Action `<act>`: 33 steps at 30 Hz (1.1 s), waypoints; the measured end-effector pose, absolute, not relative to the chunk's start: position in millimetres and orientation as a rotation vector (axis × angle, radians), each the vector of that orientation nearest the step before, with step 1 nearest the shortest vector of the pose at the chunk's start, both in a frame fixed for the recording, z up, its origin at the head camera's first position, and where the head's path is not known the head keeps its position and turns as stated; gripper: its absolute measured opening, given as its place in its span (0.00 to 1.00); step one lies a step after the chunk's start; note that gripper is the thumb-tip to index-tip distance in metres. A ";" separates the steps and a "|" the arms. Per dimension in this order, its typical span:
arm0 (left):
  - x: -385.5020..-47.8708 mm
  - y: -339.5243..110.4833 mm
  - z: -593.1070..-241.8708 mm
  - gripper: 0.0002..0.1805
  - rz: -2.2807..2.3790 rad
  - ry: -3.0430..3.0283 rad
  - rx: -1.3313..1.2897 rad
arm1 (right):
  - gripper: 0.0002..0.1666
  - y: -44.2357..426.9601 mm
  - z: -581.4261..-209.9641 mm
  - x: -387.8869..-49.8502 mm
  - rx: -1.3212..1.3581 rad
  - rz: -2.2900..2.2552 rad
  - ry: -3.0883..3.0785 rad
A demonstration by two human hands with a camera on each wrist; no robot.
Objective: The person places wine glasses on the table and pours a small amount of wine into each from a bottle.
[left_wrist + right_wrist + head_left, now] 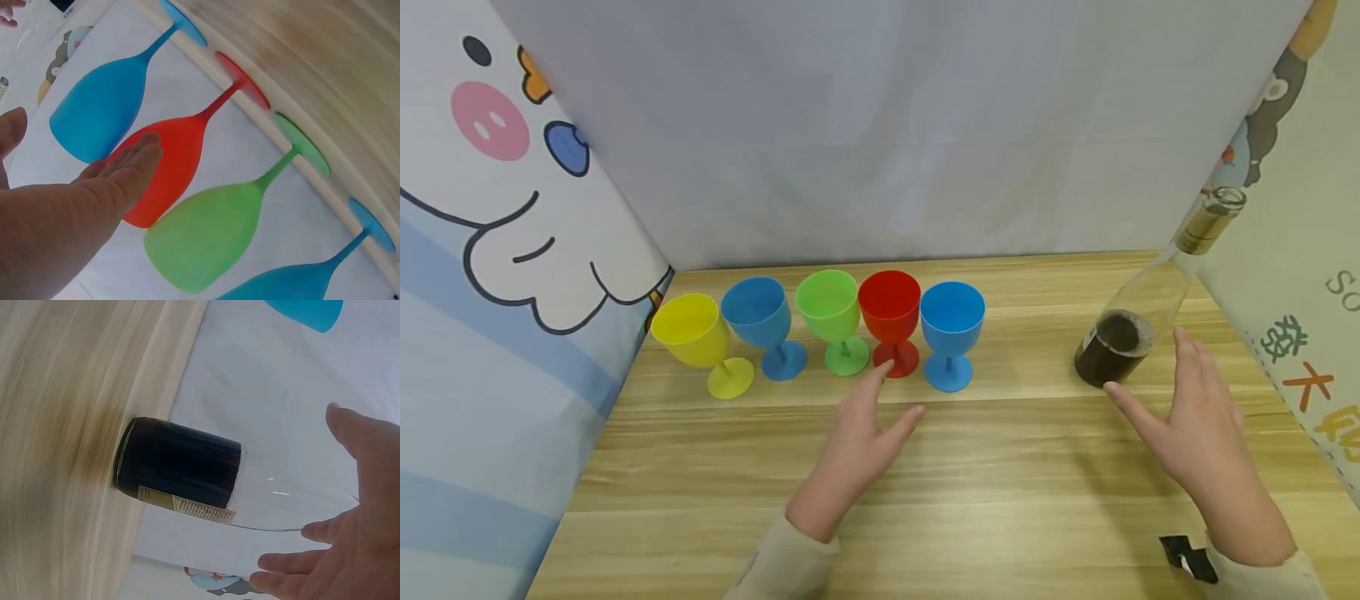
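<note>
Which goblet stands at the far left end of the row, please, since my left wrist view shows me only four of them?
Observer: A yellow goblet stands at that end; the head view shows it as the fifth.
Operator: Thank you; could you tell me what the right hand is nearest to?
Observer: A clear bottle, standing upright and partly filled with dark liquid.
Operator: Would you kindly check whether that bottle carries a label?
Observer: It does: the right wrist view shows a label on its lower part, though the print is too small to read.
</note>
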State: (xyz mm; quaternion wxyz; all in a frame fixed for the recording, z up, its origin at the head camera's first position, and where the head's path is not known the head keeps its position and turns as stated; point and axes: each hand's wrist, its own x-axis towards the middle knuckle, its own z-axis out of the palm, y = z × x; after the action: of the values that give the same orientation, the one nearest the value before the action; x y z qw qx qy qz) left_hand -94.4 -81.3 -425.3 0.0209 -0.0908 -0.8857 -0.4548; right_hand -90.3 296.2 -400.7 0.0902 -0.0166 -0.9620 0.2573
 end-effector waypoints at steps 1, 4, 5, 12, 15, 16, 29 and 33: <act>-94.7 -79.8 -425.5 0.40 -1.424 -2.756 -0.277 | 0.63 296.3 -401.3 -90.8 -0.056 0.775 -2.859; -96.8 -74.7 -427.4 0.40 -1.483 -2.757 -0.272 | 0.63 296.7 -402.6 -92.4 -0.076 0.816 -2.852; -97.6 -72.9 -428.0 0.40 -1.498 -2.753 -0.271 | 0.63 296.9 -403.0 -93.0 -0.079 0.834 -2.846; -106.2 -59.9 -434.4 0.38 -1.548 -2.706 -0.262 | 0.62 297.6 -406.7 -97.8 -0.092 0.994 -2.797; -111.0 -54.2 -437.4 0.37 -1.607 -2.680 -0.249 | 0.62 297.8 -408.5 -100.4 -0.119 1.044 -2.777; -112.6 -52.5 -438.3 0.37 -1.625 -2.667 -0.248 | 0.62 297.9 -409.2 -101.6 -0.127 1.060 -2.767; -125.3 -34.3 -447.0 0.40 -1.744 -2.678 -0.189 | 0.63 297.5 -416.8 -121.0 -0.195 1.196 -2.658; -128.3 -32.1 -449.6 0.41 -1.728 -2.694 -0.176 | 0.64 297.9 -420.3 -126.3 -0.193 1.256 -2.648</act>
State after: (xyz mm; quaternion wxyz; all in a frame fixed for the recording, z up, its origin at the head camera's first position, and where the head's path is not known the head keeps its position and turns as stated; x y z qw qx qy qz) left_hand -128.3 -32.1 -449.6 -0.0317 -0.0550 -0.8401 -0.5388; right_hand -126.3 297.9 -420.3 0.1022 -0.0653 -0.8968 0.4254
